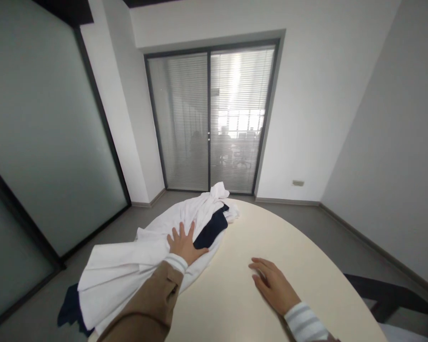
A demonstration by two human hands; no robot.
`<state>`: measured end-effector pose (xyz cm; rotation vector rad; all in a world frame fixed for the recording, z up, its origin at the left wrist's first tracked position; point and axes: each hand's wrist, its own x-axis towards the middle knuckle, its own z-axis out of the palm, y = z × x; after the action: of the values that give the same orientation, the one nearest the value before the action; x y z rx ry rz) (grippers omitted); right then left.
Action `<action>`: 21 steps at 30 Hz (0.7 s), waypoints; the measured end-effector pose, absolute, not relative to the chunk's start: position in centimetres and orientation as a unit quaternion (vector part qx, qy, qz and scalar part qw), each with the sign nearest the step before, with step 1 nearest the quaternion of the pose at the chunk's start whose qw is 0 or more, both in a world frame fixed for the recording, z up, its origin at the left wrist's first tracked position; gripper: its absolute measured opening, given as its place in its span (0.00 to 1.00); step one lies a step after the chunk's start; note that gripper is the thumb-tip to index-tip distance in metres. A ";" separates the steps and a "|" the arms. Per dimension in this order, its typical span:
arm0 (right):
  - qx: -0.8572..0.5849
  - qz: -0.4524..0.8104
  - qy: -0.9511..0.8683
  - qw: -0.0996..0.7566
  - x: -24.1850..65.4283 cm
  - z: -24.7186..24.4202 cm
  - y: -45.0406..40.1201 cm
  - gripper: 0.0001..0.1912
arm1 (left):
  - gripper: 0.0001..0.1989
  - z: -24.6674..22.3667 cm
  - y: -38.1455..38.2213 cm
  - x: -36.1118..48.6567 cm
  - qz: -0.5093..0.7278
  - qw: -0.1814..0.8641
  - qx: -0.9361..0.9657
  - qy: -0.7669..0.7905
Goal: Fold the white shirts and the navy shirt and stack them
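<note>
A heap of white cloth (124, 263) covers the left side of a round cream table (228, 294), and part of it hangs over the left edge. Dark navy fabric (213, 229) shows among its folds, with more navy at the lower left. My left hand (184, 244) lies on the cloth with its fingers spread, its thumb at the navy part. Above the bare tabletop on the right is my right hand (273, 285), fingers loosely curved and apart, holding nothing. Whether the cloth is one garment or several, I cannot tell.
Beyond the table stand glass doors with blinds (209, 118). A frosted glass partition (53, 133) rises on the left. A dark chair-like object (388, 294) is at the lower right, close to the table's edge. Grey floor (306, 218) surrounds the table.
</note>
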<state>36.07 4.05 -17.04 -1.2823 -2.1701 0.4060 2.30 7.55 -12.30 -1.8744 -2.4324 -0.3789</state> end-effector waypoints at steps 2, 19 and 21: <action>-0.480 0.153 -0.812 0.293 36.1 -17.2 4.0 0.18 | 0.54 -13.5 7.2 2.5 -0.125 0.032 -0.608 -0.783; -0.464 0.154 -0.806 0.332 36.0 -19.7 4.1 0.18 | 0.28 -12.6 3.7 2.8 -0.264 0.081 -0.648 -0.710; -0.484 0.185 -0.784 0.343 35.9 -19.1 3.8 0.22 | 0.26 -11.8 2.8 3.6 -0.321 0.084 -0.675 -0.659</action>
<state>35.88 3.78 -19.08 -1.2570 -2.0364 0.4805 3.58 2.79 -11.79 -2.0146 -1.9677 -0.9571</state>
